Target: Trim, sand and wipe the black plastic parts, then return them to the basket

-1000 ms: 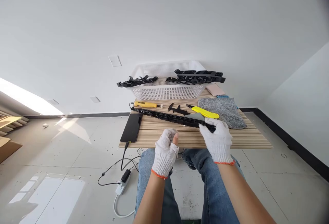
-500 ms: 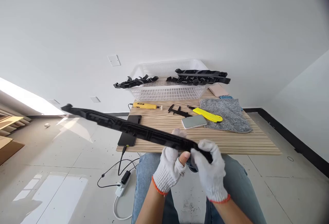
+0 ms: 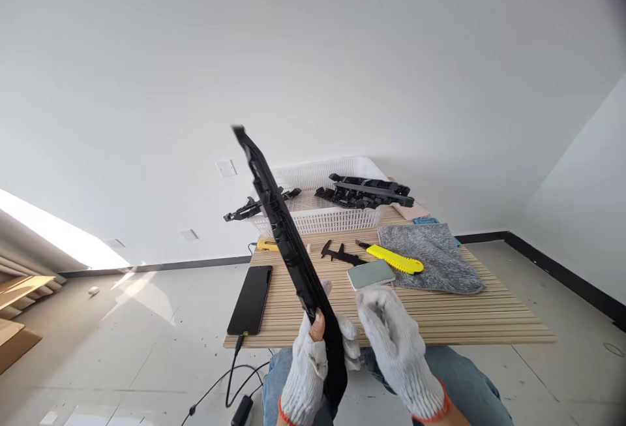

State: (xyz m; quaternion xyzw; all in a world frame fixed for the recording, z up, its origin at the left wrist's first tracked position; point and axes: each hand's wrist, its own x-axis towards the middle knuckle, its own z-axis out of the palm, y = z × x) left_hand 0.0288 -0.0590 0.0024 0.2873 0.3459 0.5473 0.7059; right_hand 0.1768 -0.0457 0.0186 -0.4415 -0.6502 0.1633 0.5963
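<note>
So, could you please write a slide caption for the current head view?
Gloved left hand holding a long black part on a slant, gloved right hand beside it, white basket behind.

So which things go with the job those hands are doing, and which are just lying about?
Seem part of the job:
long black part, held in the left hand
similar black parts, probably
white basket holding them, probably

Seem just lying about, in neither hand:
yellow knife
black caliper
yellow-handled tool, partly hidden
dark phone
grey cloth
</note>
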